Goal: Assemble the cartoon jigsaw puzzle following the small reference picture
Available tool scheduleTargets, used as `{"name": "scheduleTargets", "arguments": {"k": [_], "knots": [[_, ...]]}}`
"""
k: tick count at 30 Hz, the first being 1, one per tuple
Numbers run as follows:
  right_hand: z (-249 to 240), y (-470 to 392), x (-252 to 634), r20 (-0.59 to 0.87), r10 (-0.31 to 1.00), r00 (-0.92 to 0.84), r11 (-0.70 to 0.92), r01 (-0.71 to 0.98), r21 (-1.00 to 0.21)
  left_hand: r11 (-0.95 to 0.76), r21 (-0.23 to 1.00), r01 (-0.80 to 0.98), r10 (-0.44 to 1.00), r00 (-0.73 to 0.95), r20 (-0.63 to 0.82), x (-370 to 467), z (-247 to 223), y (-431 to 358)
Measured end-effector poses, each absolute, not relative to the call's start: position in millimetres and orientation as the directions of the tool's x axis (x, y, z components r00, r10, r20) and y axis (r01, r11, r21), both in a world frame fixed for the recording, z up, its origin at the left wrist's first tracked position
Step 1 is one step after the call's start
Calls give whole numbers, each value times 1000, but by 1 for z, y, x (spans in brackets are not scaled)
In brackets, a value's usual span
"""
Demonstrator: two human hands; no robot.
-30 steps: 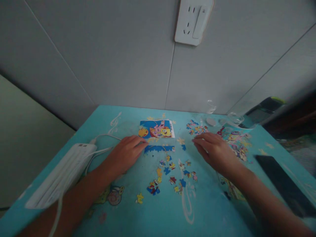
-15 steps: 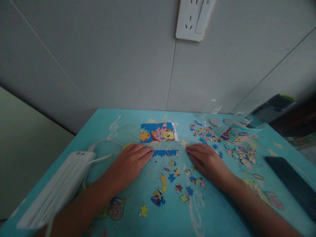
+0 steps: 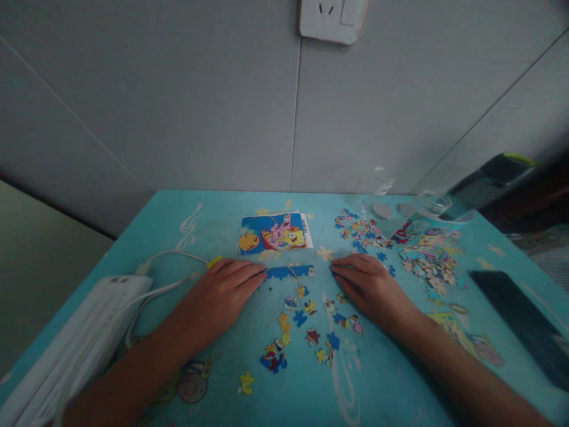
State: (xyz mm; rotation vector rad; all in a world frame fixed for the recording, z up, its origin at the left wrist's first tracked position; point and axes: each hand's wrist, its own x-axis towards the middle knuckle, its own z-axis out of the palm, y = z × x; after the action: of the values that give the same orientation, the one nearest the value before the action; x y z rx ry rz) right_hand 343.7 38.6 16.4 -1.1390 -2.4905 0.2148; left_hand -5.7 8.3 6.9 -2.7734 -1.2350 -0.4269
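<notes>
A strip of joined blue puzzle pieces point(image 3: 288, 271) with a thin curved line lies across the middle of the table. My left hand point(image 3: 235, 281) rests palm down at its left end, fingertips curled onto the strip. To the right of the strip, a small gap away, my right hand point(image 3: 371, 287) has its fingers together, with a bit of blue like a puzzle piece at the tips. Loose puzzle pieces point(image 3: 300, 318) lie between my forearms, some joined in a small cluster point(image 3: 274, 357). Behind the strip is a cartoon picture card point(image 3: 273, 232).
Two heaps of pieces, one mixed point(image 3: 362, 231) and one mostly pale point(image 3: 431, 267), lie at the right. Near them stand a clear container point(image 3: 434, 203) and a dark flat object point(image 3: 520, 320). A white power strip point(image 3: 84, 338) with cables is at left; the wall point(image 3: 222, 118) closes the back.
The view has shifted, so the table and its things appear further left and slightly higher. Both hands keep nearly the same places beside the strip.
</notes>
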Motion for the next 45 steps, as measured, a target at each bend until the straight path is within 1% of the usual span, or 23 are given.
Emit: {"name": "scheduleTargets", "arguments": {"k": [7, 14, 18, 26, 32, 37, 40, 45], "knots": [[18, 39, 345, 287, 764, -577, 645, 695, -319, -686, 24, 728, 701, 651, 291, -5, 9, 9], [16, 43, 346, 314, 743, -591, 669, 656, -349, -695, 11, 719, 672, 643, 368, -5, 17, 8], [16, 44, 346, 302, 740, -601, 673, 654, -347, -713, 2, 701, 636, 646, 422, -4, 26, 7], [18, 43, 349, 338, 728, -596, 685, 637, -353, -728, -7, 686, 613, 655, 441, 0, 34, 3], [19, 42, 348, 356, 723, -593, 691, 627, -358, -755, -3, 655, 611, 706, 359, 6, 37, -1], [22, 40, 346, 355, 727, -588, 687, 625, -371, -826, 34, 562, 553, 797, 243, 10, 39, -8], [22, 40, 346, 353, 733, -582, 680, 628, -379, -858, 37, 512, 511, 844, 165, 9, 39, -11], [23, 39, 343, 346, 742, -574, 670, 625, -400, -880, 65, 470, 474, 873, 113, 5, 41, -14]]}}
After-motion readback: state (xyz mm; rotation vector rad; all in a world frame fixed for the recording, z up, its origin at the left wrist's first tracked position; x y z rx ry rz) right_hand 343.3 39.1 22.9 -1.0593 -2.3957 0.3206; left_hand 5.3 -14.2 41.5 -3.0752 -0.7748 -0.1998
